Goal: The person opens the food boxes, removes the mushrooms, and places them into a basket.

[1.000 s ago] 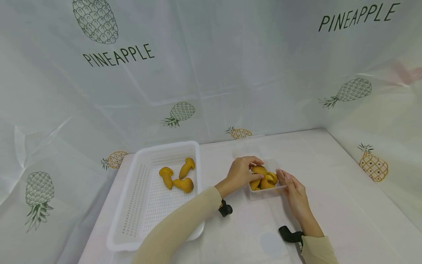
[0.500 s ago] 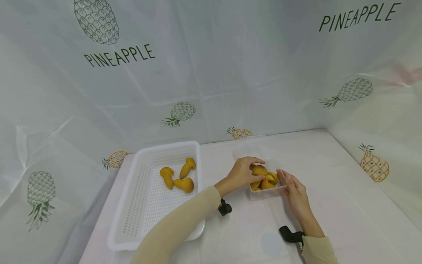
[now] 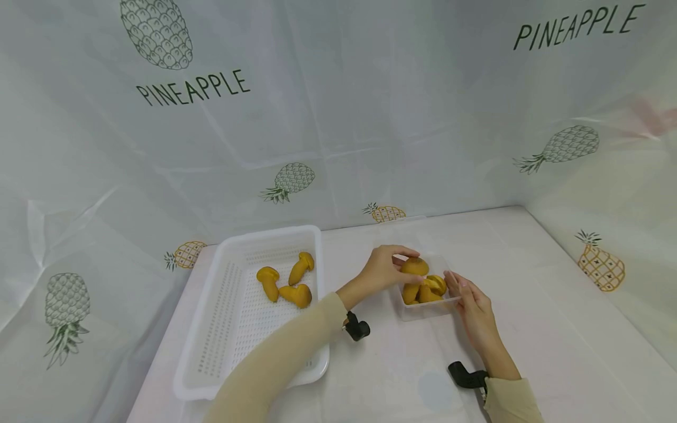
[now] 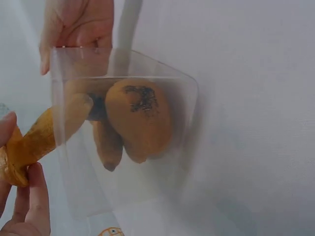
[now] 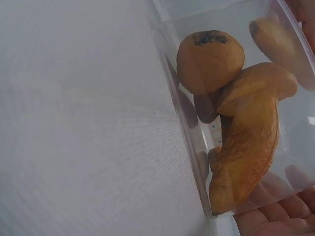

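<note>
My left hand (image 3: 378, 271) pinches a yellow-brown mushroom (image 3: 415, 267) by its cap, over the left part of a clear plastic box (image 3: 423, 313). In the left wrist view this mushroom's stem (image 4: 42, 135) slants toward the box and overlaps its near wall. Several more mushrooms (image 5: 246, 132) lie inside the box, one with a dark-marked cap (image 4: 142, 118). On the right side, my right hand (image 3: 476, 314) holds the box by its wall, thumb and fingers at the rim.
A white perforated basket (image 3: 198, 329) stands to the left, with three mushrooms (image 3: 300, 295) in it. Behind the box lies its clear lid (image 3: 399, 235). A pineapple-print sheet (image 3: 344, 117) hangs along the back and sides of the white table (image 3: 529, 282).
My left hand has risen slightly and shifted left with the mushroom, whose cap now sits higher over the box. The right hand and box have stayed in place.
</note>
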`<state>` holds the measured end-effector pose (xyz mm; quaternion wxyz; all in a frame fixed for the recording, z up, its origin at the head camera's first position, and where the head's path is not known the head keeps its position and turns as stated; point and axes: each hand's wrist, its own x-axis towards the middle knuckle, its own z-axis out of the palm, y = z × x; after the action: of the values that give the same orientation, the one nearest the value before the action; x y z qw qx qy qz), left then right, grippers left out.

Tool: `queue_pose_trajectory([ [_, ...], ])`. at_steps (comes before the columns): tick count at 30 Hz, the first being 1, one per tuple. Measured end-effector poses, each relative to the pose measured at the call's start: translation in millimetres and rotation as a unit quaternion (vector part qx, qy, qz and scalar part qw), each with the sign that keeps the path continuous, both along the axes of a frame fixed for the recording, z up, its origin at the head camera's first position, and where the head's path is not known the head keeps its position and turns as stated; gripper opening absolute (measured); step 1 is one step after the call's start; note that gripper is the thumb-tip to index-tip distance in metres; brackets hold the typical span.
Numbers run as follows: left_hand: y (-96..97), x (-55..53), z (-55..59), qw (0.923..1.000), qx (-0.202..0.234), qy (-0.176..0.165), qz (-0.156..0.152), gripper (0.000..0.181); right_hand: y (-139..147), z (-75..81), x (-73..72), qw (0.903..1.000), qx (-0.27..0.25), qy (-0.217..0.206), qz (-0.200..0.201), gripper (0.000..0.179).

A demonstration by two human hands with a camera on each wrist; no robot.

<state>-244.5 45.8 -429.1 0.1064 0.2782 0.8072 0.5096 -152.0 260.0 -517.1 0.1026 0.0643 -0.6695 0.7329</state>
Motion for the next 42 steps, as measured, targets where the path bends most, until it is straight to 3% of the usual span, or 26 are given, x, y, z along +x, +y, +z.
queue_pose_trajectory([
  [10,-8.8,-7.4,8.7,0.9986,0.051,-0.008,-0.002,0.048,-0.5,-0.7,-1.6,1.0000,0.000,-0.003,-0.003,0.052],
  [17,-22.1,-7.3,19.7,0.9976,0.064,-0.020,0.016,0.048,-1.3,0.6,-1.0,1.0000,-0.001,-0.006,-0.001,0.052],
  [22,-34.5,-7.7,25.5,0.9966,0.076,-0.023,0.024,0.048,-0.9,1.4,0.4,1.0000,0.003,-0.006,-0.002,0.052],
  [32,-66.5,-5.1,42.0,0.9963,0.078,0.008,0.036,0.047,0.9,0.1,0.0,0.9996,0.017,-0.021,-0.003,0.053],
  [38,-85.3,-2.2,53.7,0.9937,0.098,-0.004,0.055,0.052,0.3,0.0,-0.9,0.9999,-0.011,0.002,0.006,0.052],
  [42,-98.9,-0.9,59.1,0.9921,0.107,0.006,0.066,0.050,-1.2,-0.7,-0.1,0.9995,-0.028,0.012,0.009,0.051],
])
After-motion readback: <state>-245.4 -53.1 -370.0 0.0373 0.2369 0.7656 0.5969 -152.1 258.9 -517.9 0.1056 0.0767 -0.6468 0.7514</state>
